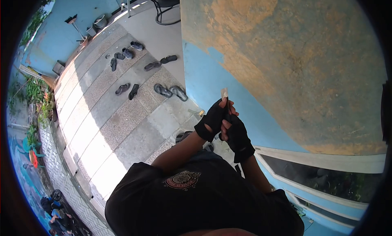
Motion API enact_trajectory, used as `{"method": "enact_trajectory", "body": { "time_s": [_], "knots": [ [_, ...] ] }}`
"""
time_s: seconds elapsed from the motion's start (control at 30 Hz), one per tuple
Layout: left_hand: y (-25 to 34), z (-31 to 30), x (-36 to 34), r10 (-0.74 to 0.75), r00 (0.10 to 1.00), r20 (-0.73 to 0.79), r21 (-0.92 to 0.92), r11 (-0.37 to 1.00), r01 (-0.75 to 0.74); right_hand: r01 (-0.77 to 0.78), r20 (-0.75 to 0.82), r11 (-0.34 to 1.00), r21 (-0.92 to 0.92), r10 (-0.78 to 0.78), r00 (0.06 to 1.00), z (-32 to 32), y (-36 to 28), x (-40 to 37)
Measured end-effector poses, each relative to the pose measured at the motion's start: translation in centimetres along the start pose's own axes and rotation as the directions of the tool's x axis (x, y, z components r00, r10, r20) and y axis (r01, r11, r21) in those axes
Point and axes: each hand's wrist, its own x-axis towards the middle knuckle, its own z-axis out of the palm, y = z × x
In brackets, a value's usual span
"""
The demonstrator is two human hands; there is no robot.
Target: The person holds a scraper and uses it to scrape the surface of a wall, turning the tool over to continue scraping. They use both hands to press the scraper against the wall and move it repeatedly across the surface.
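Note:
My left hand (214, 119) and my right hand (236, 134), both in black fingerless gloves, are close together in front of the wall. Between them stands a thin dark object (228, 102), seen nearly edge-on. The right fingers are wrapped round its lower end. A small pale piece (224, 91) sticks up from the left fingertips, beside the top of the dark object. What exactly these things are is too small to tell.
A blue wall (204, 72) with bare tan plaster rises ahead, above a window (318, 174). Several sandals (162, 90) and shoes (127, 53) lie on the paving. A black chair (167, 3) stands at the top. A person (61, 221) is beside a motorcycle at lower left.

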Motion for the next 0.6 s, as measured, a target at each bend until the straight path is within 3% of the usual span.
{"method": "enact_trajectory", "body": {
  "time_s": [0.1,0.27,0.37,0.47,0.6],
  "knots": [
    [1.0,0.9,1.3,-0.024,0.997,-0.071,0.046,0.999,0.027,0.013,0.066,1.0,0.017,-0.014,0.998,-0.9,-0.7,1.5],
    [3.6,1.0,4.1,-0.016,1.0,-0.001,0.012,1.0,0.016,0.067,0.036,0.998,-0.018,-0.066,0.997,0.9,-2.9,3.5],
    [4.5,0.9,5.9,0.036,0.989,0.145,0.02,0.999,-0.039,0.12,0.031,0.992,-0.035,-0.119,0.992,1.3,-3.9,4.8],
    [5.6,1.1,6.7,0.005,0.995,0.101,0.023,1.0,-0.007,0.167,0.088,0.986,-0.026,-0.164,0.982,1.0,-4.0,6.1],
    [6.8,1.3,7.2,-0.043,0.992,0.118,-0.01,0.999,0.045,0.154,0.024,0.988,0.024,-0.155,0.988,2.5,-4.9,5.9]
  ]
}}
